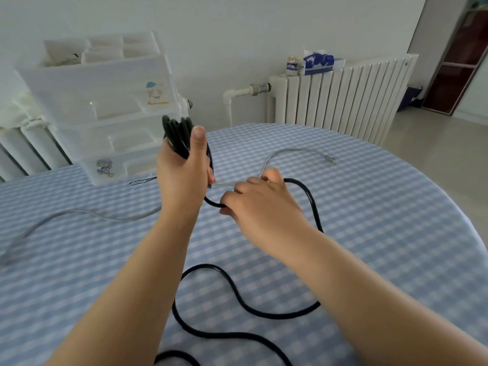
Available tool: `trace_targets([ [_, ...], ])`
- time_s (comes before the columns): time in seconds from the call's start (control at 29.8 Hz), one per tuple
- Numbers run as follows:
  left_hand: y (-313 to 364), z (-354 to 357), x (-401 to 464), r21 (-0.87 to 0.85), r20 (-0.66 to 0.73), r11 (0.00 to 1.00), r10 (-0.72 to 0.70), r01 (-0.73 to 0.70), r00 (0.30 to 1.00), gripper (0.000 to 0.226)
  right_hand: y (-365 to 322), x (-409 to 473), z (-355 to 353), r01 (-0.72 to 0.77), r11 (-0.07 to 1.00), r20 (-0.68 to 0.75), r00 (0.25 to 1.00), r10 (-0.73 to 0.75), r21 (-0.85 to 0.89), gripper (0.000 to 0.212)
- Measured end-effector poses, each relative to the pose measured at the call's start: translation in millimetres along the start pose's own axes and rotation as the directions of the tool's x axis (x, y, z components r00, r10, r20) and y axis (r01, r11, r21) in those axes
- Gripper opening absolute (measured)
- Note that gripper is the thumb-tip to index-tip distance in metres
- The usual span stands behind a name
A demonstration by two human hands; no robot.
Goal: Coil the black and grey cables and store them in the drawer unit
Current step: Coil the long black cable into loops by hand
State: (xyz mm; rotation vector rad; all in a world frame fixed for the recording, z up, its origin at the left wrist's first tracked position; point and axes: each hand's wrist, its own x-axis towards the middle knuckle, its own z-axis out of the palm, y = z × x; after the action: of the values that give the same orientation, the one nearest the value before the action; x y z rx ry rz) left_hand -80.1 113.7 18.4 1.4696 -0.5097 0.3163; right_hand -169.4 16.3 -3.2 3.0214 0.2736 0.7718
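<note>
L hand (pixel 182 170) raised above the table (pixel 369 207), fingers wrapped round a bunch of black cable (pixel 237 294) loops, thumb up along them. R hand (pixel 260 199) lower, fingers curled, pinching the same cable's loose run just beside the L. Rest of black cable snakes over the table. Grey cable (pixel 293 151) lies flat, untouched. Drawer unit (pixel 105 101) at table's far-left edge.
</note>
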Motion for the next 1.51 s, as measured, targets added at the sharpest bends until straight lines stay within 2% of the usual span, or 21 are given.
trace_targets([
  [0.1,-0.5,0.5,-0.9,0.139,0.091,0.989,0.039,-0.052,0.995,0.067,7.4,2.4,2.9,0.044,0.998,-0.147,0.988,-0.049,-0.037,0.026],
  [0.2,-0.9,4.1,-1.4,0.328,0.155,0.944,-0.020,-0.032,0.988,0.052,12.4,2.9,1.2,0.069,0.998,-0.270,0.960,-0.070,-0.011,0.030],
  [0.27,-1.4,5.9,-1.5,0.399,0.255,0.917,-0.119,0.008,0.959,0.049,15.1,2.4,-1.8,0.068,0.998,-0.312,0.948,-0.061,0.009,0.036],
  [0.37,2.6,5.9,-6.4,0.402,0.505,0.912,-0.299,0.086,0.810,0.066,21.5,1.1,-8.9,0.011,1.000,-0.307,0.952,-0.003,0.023,0.050],
  [0.44,6.0,4.7,-10.8,0.418,0.630,0.905,-0.351,0.078,0.693,0.074,26.6,1.4,-13.4,-0.042,0.998,-0.254,0.966,0.051,0.043,0.054],
  [0.54,6.6,2.5,-12.3,0.413,0.733,0.909,-0.366,0.052,0.574,0.082,33.7,0.4,-19.2,-0.071,0.987,-0.149,0.985,0.093,0.143,0.052],
  [0.6,6.0,-2.8,-9.2,0.450,0.756,0.892,-0.411,0.052,0.509,0.080,44.6,-1.6,-22.4,-0.153,0.958,-0.077,0.981,0.177,0.243,0.048],
  [0.67,6.4,-8.5,-8.5,0.493,0.780,0.870,-0.442,-0.002,0.444,0.078,62.0,-4.4,-21.8,-0.261,0.863,-0.056,0.948,0.314,0.432,0.041],
  [0.77,9.4,-6.7,-11.2,0.441,0.858,0.895,-0.397,-0.069,0.325,0.057,80.2,-5.5,-16.5,-0.302,0.688,-0.043,0.899,0.435,0.660,0.038],
  [0.84,10.2,-2.7,-11.0,0.408,0.886,0.913,-0.390,-0.025,0.251,0.057,79.9,-3.4,-14.5,-0.297,0.622,-0.020,0.893,0.449,0.725,0.041],
  [0.91,10.9,-2.0,-10.2,0.367,0.903,0.925,-0.379,0.097,0.201,0.047,78.2,-2.7,-15.0,-0.244,0.555,-0.054,0.883,0.466,0.795,0.041],
  [0.97,10.1,-5.4,-9.6,0.279,0.908,0.909,-0.355,0.310,0.224,0.030,77.6,-3.0,-14.2,-0.193,0.530,-0.122,0.856,0.502,0.826,0.041],
  [1.04,7.6,-8.8,-6.5,0.169,0.895,0.854,-0.342,0.493,0.287,0.025,77.7,-4.6,-9.4,-0.176,0.632,-0.231,0.830,0.508,0.755,0.045],
  [1.11,4.8,-11.9,-2.9,0.084,0.883,0.820,-0.325,0.566,0.339,0.023,76.9,-5.7,-4.4,-0.180,0.761,-0.338,0.816,0.470,0.623,0.046],
  [1.14,3.7,-13.9,-1.0,0.058,0.883,0.804,-0.318,0.591,0.346,0.023,76.5,-6.2,-3.1,-0.181,0.791,-0.364,0.813,0.455,0.584,0.047],
  [1.28,1.4,-20.5,2.6,-0.076,0.926,0.695,-0.217,0.715,0.309,0.029,76.9,-4.7,-0.3,-0.220,0.780,-0.341,0.807,0.483,0.585,0.050],
  [1.38,-1.1,-17.1,6.0,-0.218,0.938,0.537,-0.115,0.815,0.327,0.042,73.3,-5.3,1.7,-0.244,0.750,-0.314,0.797,0.516,0.614,0.043],
  [1.41,-2.5,-15.4,7.6,-0.262,0.941,0.451,-0.078,0.853,0.330,0.036,71.2,-4.9,2.2,-0.255,0.755,-0.297,0.807,0.510,0.604,0.040],
  [1.48,-1.9,-12.3,8.5,-0.334,0.939,0.233,0.000,0.914,0.343,0.018,64.7,-2.6,1.8,-0.344,0.765,-0.169,0.848,0.502,0.545,0.033],
  [1.51,0.1,-10.1,8.5,-0.374,0.925,0.156,-0.008,0.914,0.380,0.014,62.2,-1.3,2.4,-0.399,0.782,-0.097,0.861,0.499,0.479,0.029],
])
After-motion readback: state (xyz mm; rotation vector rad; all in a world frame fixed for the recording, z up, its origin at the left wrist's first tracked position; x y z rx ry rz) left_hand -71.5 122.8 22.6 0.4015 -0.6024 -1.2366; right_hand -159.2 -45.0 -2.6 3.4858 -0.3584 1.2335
